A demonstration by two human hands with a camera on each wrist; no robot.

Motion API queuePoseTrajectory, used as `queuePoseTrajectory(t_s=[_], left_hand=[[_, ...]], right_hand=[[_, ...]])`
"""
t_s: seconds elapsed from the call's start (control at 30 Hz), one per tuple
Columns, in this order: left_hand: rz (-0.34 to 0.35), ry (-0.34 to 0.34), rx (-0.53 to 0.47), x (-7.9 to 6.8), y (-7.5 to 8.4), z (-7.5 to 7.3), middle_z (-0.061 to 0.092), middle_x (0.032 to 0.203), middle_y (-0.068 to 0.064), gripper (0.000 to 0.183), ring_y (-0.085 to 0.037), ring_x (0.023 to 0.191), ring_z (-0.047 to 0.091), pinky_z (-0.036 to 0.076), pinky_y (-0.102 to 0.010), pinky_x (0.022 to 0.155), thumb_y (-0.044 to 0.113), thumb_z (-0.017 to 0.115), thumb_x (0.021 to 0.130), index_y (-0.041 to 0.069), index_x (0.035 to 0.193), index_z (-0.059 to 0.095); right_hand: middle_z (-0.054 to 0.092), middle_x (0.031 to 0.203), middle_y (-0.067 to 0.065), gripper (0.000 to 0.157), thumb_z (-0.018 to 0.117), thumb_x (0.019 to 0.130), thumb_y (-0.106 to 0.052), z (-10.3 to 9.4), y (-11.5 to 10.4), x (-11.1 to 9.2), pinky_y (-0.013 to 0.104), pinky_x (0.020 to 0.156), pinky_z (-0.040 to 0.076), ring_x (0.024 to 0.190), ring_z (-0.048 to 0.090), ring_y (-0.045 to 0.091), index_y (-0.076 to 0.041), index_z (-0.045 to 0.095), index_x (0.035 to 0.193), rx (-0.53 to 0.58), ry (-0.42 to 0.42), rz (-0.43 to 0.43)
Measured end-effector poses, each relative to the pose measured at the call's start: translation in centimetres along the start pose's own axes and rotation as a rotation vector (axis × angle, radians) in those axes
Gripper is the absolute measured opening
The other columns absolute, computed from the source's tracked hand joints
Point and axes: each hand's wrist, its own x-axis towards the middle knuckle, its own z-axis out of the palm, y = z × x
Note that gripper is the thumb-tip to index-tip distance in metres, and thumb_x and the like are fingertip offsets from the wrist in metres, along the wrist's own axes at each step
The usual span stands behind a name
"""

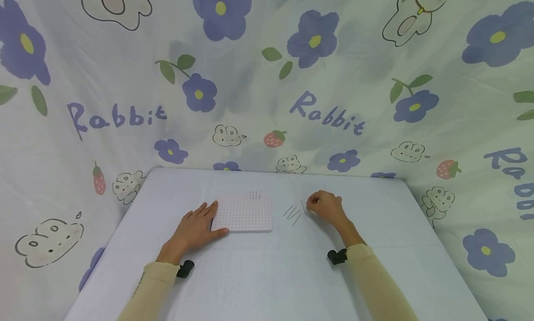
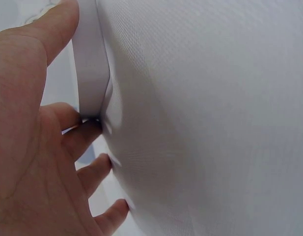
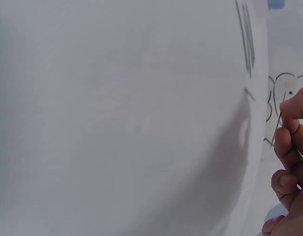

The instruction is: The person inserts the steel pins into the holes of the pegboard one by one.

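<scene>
A white pegboard (image 1: 242, 219) dotted with rows of small holes lies on the table. Several thin dark pins (image 1: 256, 195) stand in a row at its back right. My left hand (image 1: 197, 229) rests at the board's left side, fingers spread, with the thumb on the front left corner. In the left wrist view the fingertips (image 2: 104, 162) touch the white cloth beside the board. To the right, my right hand (image 1: 327, 205) pinches one thin pin (image 3: 276, 130) between thumb and forefinger, raised over the table. Several loose pins (image 1: 294, 212) lie between that hand and the board.
A white cloth covers the table (image 1: 267, 274). Behind and at both sides hangs a curtain (image 1: 246, 112) printed with flowers, rabbits and strawberries. A small black camera (image 1: 337, 256) sits on my right wrist and another black camera (image 1: 185, 268) on my left.
</scene>
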Motion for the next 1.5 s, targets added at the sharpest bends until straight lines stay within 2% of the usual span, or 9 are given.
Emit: queuePoseTrajectory(t_s=[0.23, 0.53, 0.93, 1.5], left_hand=[[-0.002, -0.001, -0.009, 0.0, 0.0, 0.0, 0.037, 0.159, -0.020, 0.102, -0.044, 0.147, 0.030, 0.025, -0.069, 0.113, 0.069, 0.060, 0.089, -0.002, 0.155, 0.032], [-0.008, -0.009, -0.015, -0.2, 0.2, -0.3, 0.035, 0.160, -0.018, 0.101, -0.044, 0.148, 0.029, 0.023, -0.068, 0.114, 0.068, 0.062, 0.089, -0.002, 0.156, 0.032], [-0.007, -0.007, -0.010, -0.1, 0.0, -0.2, 0.036, 0.160, -0.018, 0.101, -0.044, 0.147, 0.030, 0.024, -0.069, 0.114, 0.069, 0.060, 0.089, -0.002, 0.155, 0.032], [-0.007, 0.000, -0.007, 0.0, -0.2, 0.0, 0.034, 0.161, -0.017, 0.102, -0.044, 0.148, 0.029, 0.024, -0.068, 0.114, 0.071, 0.059, 0.088, -0.001, 0.156, 0.032]], right_hand=[[0.068, 0.083, -0.007, 0.010, 0.067, 0.087, -0.025, -0.3, -1.6, 1.1, 0.052, 0.083, 0.037, 0.073, 0.057, 0.016, -0.018, 0.074, 0.087, 0.050, 0.008, -0.061], [0.068, 0.083, -0.009, 0.010, 0.066, 0.088, -0.027, 0.1, -3.9, 2.1, 0.047, 0.083, 0.035, 0.075, 0.057, 0.015, -0.020, 0.073, 0.087, 0.092, 0.022, -0.098], [0.068, 0.081, -0.011, 0.009, 0.068, 0.088, -0.028, 0.8, -7.7, 3.0, 0.056, 0.098, 0.033, 0.074, 0.058, 0.014, -0.021, 0.073, 0.087, 0.152, 0.013, -0.144], [0.067, 0.081, -0.014, 0.004, 0.068, 0.088, -0.027, 2.6, -10.7, 4.0, 0.055, 0.097, 0.034, 0.073, 0.058, 0.013, -0.023, 0.071, 0.086, 0.152, 0.018, -0.187]])
